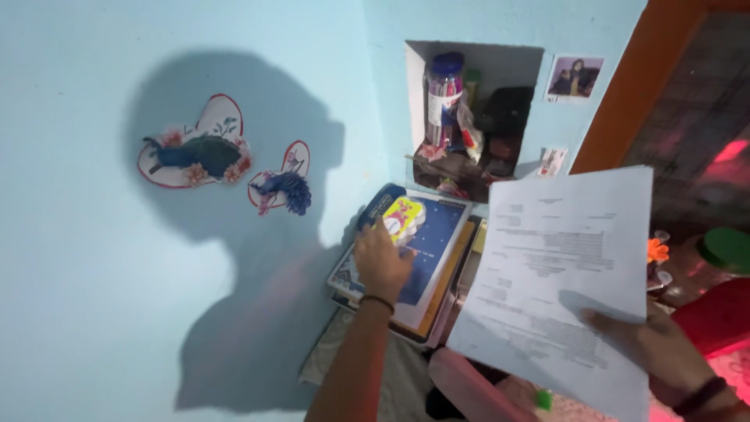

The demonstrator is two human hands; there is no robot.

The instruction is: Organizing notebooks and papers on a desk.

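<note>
My left hand (380,259) reaches forward onto a stack of books (426,258) leaning in the corner, its fingers on a small yellow and pink packet (405,216) lying on the top blue book. My right hand (656,348) holds up a white printed sheet of paper (558,273) by its lower right part, tilted, in front of me. The paper hides the right side of the book stack.
A light blue wall on the left carries two peacock paper cutouts (195,152). A wall niche (476,117) holds a plastic jar (444,98) and dark items. Two small photos (576,76) are stuck beside it. An orange door frame (625,94) stands right; red cloth (715,320) lies low right.
</note>
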